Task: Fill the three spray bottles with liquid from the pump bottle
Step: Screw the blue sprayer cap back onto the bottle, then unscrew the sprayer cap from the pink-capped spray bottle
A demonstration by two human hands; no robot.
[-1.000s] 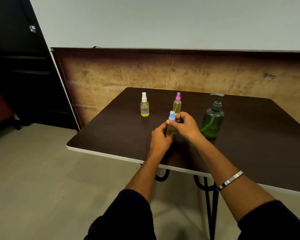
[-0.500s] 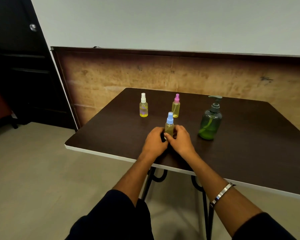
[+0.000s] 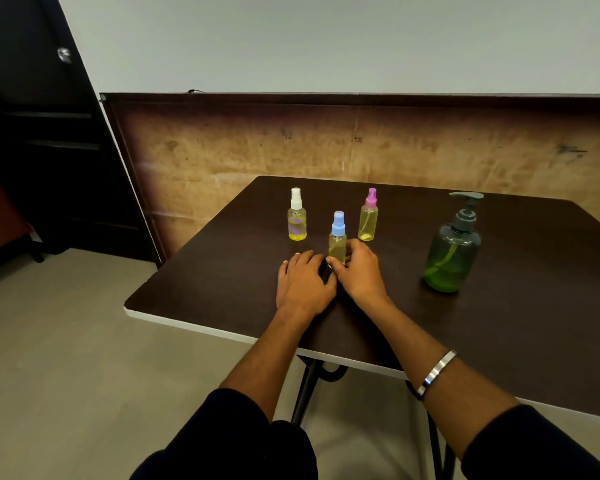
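Note:
Three small spray bottles with yellow liquid stand upright on the dark table (image 3: 222, 271): a white-capped bottle (image 3: 297, 221), a pink-capped bottle (image 3: 368, 221) and, nearer me, a blue-capped bottle (image 3: 337, 239). My right hand (image 3: 359, 273) holds the blue-capped bottle low down, thumb in front and fingers curled behind it. My left hand (image 3: 303, 282) lies flat on the table just left of that bottle, fingers straight. A green pump bottle (image 3: 452, 252) with a grey pump head stands to the right, apart from both hands.
The table's white front edge (image 3: 194, 325) runs close to my forearms. A brown wooden panel (image 3: 291, 143) stands behind the table and a dark door (image 3: 49, 150) is at the left. Grey floor lies below.
My right hand has slid from the blue cap down to the bottle's lower part. My left hand has let go of the bottle and flattened on the table.

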